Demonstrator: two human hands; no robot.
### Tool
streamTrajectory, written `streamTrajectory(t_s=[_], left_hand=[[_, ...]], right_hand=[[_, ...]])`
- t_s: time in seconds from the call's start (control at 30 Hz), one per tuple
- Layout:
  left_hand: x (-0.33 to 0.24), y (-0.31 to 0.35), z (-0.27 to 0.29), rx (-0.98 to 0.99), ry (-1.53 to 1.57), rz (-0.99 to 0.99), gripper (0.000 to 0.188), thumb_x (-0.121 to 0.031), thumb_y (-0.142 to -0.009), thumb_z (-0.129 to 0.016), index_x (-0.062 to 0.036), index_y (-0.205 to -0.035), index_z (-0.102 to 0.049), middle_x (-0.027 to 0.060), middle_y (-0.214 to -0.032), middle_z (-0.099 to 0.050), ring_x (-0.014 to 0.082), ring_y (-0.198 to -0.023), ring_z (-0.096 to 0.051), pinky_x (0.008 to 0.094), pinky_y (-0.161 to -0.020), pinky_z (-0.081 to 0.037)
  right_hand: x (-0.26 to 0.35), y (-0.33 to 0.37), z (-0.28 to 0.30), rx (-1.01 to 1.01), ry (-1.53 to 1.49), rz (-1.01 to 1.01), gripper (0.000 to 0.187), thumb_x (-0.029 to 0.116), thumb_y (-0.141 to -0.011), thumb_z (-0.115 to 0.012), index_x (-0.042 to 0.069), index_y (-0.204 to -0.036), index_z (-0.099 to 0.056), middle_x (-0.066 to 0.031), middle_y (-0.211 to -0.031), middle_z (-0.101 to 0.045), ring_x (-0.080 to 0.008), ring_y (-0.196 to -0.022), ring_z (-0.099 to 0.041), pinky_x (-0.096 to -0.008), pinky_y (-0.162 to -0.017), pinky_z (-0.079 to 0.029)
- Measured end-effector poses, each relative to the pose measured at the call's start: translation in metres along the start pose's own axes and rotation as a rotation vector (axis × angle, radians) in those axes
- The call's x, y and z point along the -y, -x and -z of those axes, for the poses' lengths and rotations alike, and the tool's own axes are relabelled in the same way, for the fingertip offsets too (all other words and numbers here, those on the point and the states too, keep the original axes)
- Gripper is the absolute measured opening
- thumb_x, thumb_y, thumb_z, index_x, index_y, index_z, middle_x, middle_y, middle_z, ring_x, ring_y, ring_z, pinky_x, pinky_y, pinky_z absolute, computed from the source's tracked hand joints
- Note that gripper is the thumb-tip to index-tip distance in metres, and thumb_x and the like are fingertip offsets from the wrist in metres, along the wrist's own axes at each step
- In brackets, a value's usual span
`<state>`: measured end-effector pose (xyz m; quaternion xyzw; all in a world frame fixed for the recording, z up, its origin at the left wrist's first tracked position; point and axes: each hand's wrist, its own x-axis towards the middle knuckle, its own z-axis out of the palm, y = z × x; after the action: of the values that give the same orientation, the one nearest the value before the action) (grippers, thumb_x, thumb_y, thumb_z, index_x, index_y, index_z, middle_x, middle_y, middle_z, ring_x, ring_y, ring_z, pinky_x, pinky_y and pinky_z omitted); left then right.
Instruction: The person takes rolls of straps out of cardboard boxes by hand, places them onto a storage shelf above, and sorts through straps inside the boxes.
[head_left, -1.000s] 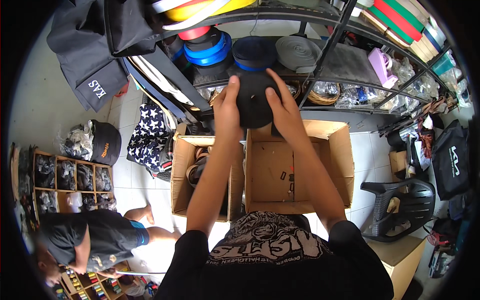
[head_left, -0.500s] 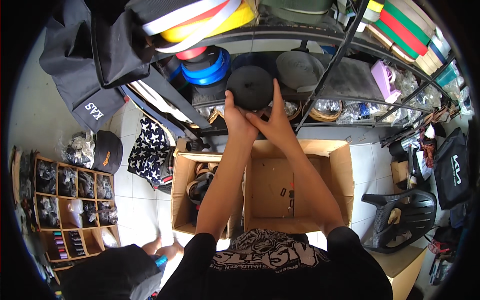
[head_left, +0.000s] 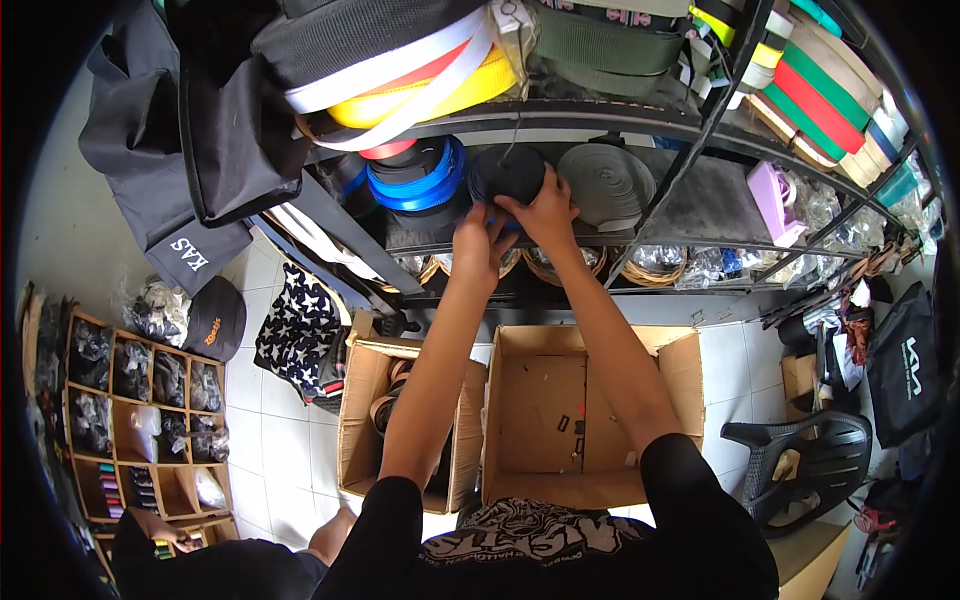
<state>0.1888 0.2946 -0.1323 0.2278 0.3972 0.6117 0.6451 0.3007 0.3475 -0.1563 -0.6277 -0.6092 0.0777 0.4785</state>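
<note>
On the black shelf point(head_left: 690, 200), a black webbing roll point(head_left: 508, 172) sits between a blue webbing roll point(head_left: 425, 185) and a grey webbing coil point(head_left: 605, 188). The right hand point(head_left: 545, 208) clasps its near right edge between thumb and forefinger; the left hand point(head_left: 480, 243) is at its near left, fingers spread, though whether it grips I cannot tell. Wicker baskets point(head_left: 563, 266) stand below; nearer the body is an open cardboard box point(head_left: 525, 400).

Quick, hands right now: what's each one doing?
Left hand: fingers spread at the near edge of the black roll; whether it grips cannot be told.
Right hand: closed on the same roll's right side.
</note>
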Motion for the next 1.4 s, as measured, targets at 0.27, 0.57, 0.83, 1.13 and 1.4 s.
streamTrajectory(t_s=[0.27, 0.57, 0.83, 1.13, 1.4], left_hand=[[0.031, 0.068, 0.090, -0.023, -0.110, 0.116, 0.045, -0.026, -0.097, -0.041, 0.0045, -0.131, -0.044, 0.0190, -0.109, -0.062, 0.0286, -0.090, -0.067, 0.0330, -0.070, -0.055], [0.062, 0.138, 0.278, -0.667, -0.096, -0.008, 0.025, -0.019, -0.091, -0.047, -0.0023, -0.102, -0.060, 0.0072, -0.079, -0.063, 0.0196, -0.067, -0.065, 0.0317, -0.059, -0.053], [0.128, 0.184, 0.408, -0.765, -0.776, 0.131, 0.027, -0.020, -0.086, -0.055, 0.0006, -0.100, -0.066, 0.0111, -0.081, -0.069, 0.0213, -0.072, -0.068, 0.0306, -0.060, -0.053], [0.178, 0.171, 0.446, -0.403, -1.617, 0.529, 0.059, -0.026, -0.076, -0.066, 0.0032, -0.121, -0.041, 0.0279, -0.101, -0.062, 0.0415, -0.104, -0.059, 0.0421, -0.094, -0.047], [0.152, 0.170, 0.446, -0.091, -1.461, 0.638, 0.045, -0.023, -0.075, -0.066, 0.0013, -0.112, -0.062, 0.0240, -0.115, -0.062, 0.0403, -0.108, -0.059, 0.0439, -0.094, -0.048]], right_hand=[[-0.003, 0.010, -0.009, 0.081, 0.011, -0.097, 0.104, 0.053, -0.061, -0.082, 0.001, -0.138, -0.034, -0.0260, -0.136, -0.042, -0.0367, -0.131, -0.035, -0.0618, -0.100, -0.024], [-0.017, 0.069, 0.017, 0.031, -0.073, 0.032, 0.100, 0.045, -0.069, -0.080, -0.005, -0.140, -0.031, -0.0306, -0.137, -0.041, -0.0399, -0.127, -0.042, -0.0416, -0.107, -0.033], [-0.025, 0.275, 0.010, 0.659, -0.058, -0.040, 0.065, 0.028, -0.084, -0.069, 0.003, -0.137, -0.040, -0.0204, -0.137, -0.046, -0.0381, -0.129, -0.039, -0.0463, -0.106, -0.033], [0.014, 0.326, -0.005, 0.778, 0.062, 0.280, 0.056, 0.013, -0.081, -0.069, 0.007, -0.131, -0.044, -0.0184, -0.137, -0.045, -0.0478, -0.131, -0.028, -0.0555, -0.107, -0.029], [0.009, 0.330, -0.004, 0.810, 0.208, 0.251, 0.052, 0.010, -0.083, -0.064, 0.007, -0.131, -0.044, -0.0161, -0.138, -0.040, -0.0475, -0.132, -0.025, -0.0573, -0.110, -0.024]])
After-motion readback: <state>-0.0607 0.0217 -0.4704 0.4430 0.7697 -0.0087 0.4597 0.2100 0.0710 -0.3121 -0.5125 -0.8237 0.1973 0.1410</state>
